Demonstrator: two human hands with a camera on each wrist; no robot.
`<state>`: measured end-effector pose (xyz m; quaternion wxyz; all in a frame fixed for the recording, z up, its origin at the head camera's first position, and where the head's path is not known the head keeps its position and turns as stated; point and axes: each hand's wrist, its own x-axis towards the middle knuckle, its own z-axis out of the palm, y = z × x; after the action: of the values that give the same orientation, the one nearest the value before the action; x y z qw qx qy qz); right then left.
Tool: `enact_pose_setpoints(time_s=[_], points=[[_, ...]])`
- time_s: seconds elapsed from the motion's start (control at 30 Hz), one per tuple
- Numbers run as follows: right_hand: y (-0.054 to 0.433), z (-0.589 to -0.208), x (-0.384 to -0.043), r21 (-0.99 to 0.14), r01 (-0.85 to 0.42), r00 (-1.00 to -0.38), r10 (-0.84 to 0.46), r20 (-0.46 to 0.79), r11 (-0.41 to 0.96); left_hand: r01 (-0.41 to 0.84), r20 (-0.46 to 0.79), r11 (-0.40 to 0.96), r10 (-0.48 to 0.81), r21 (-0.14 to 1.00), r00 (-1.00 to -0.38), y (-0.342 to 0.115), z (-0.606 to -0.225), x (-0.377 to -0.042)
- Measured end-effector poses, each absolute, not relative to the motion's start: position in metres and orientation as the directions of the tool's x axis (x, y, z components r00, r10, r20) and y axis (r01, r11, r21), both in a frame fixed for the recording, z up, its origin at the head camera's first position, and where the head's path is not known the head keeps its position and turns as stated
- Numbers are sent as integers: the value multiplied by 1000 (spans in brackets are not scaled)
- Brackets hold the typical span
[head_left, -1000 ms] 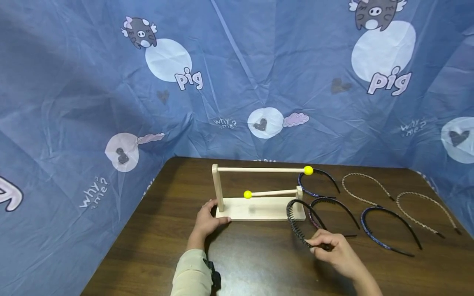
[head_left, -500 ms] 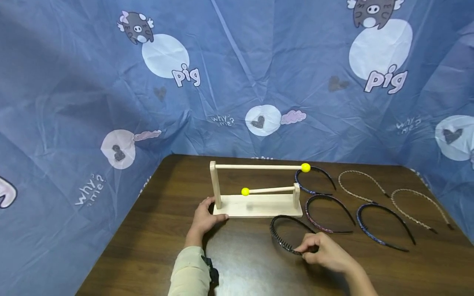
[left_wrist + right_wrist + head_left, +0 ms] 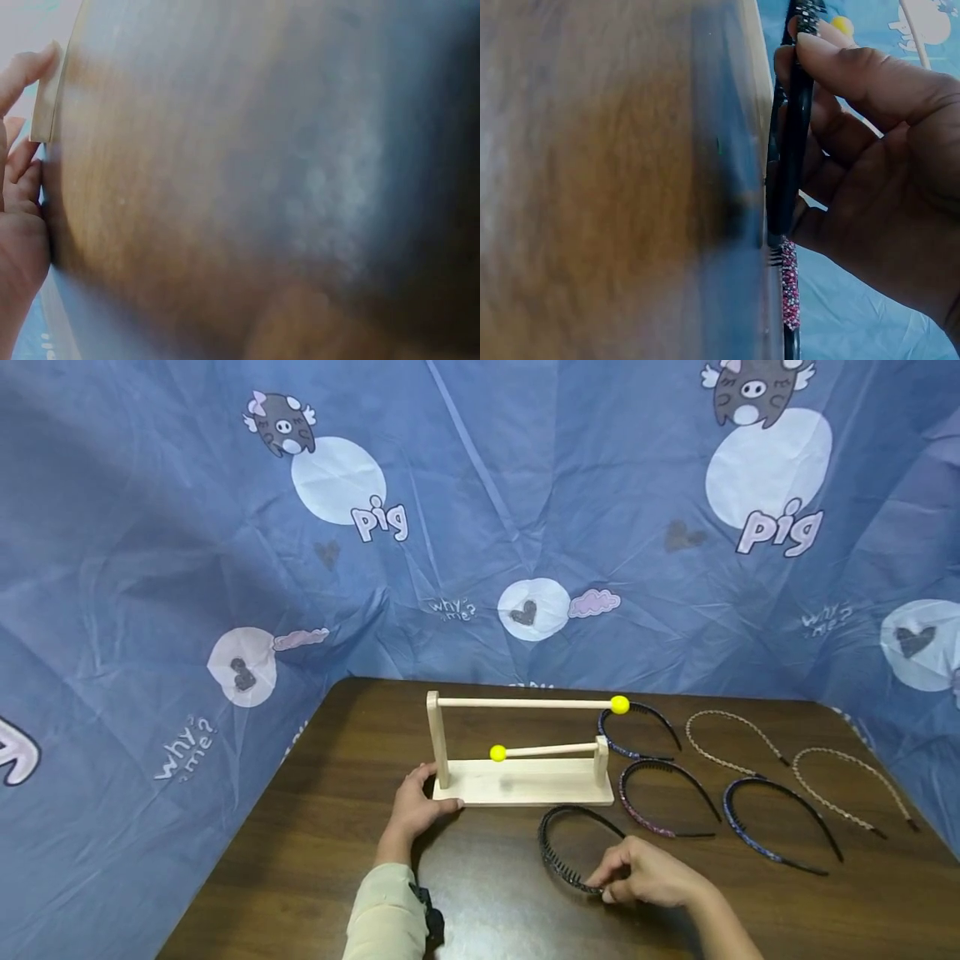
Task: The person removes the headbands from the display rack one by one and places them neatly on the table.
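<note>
My left hand point(image 3: 412, 806) grips the left end of a pale wooden headband stand point(image 3: 525, 783), thumb at the base's front edge and fingers behind it. The stand has two wooden rods, each tipped with a yellow ball, and both rods are bare. In front of the base, my right hand point(image 3: 648, 872) pinches a black toothed headband point(image 3: 553, 863) near one end. The loop lies low over the table, its curve pointing left. The right wrist view shows thumb and fingers on the glittery black band point(image 3: 799, 142); the left wrist view catches the stand's edge point(image 3: 46, 109) beside the thumb.
Right of the stand lie a red-speckled headband point(image 3: 660, 830), a blue headband point(image 3: 761, 850) and another blue one point(image 3: 618, 747) behind. Two braided beige headbands point(image 3: 720, 713) lie farther right. A blue printed cloth point(image 3: 465, 527) hangs behind the brown table point(image 3: 300, 877).
My right hand has moved left and down, bringing the black headband from upright before the stand's right end to low over the table. The left hand keeps its hold on the stand.
</note>
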<state>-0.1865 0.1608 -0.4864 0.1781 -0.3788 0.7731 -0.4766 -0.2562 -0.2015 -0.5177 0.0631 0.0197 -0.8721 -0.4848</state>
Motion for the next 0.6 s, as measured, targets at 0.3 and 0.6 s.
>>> enact_pose_setpoints(time_s=[0.3,0.6], points=[[153,-490,-191,-903,-305,-657,-754,-32,304,21,92,536,-107,844,-990,-207,-519,-257],[159,-493,-193,-911,-321,-631,-776,4,257,39,98,533,-84,845,-992,-203,-518,-256]])
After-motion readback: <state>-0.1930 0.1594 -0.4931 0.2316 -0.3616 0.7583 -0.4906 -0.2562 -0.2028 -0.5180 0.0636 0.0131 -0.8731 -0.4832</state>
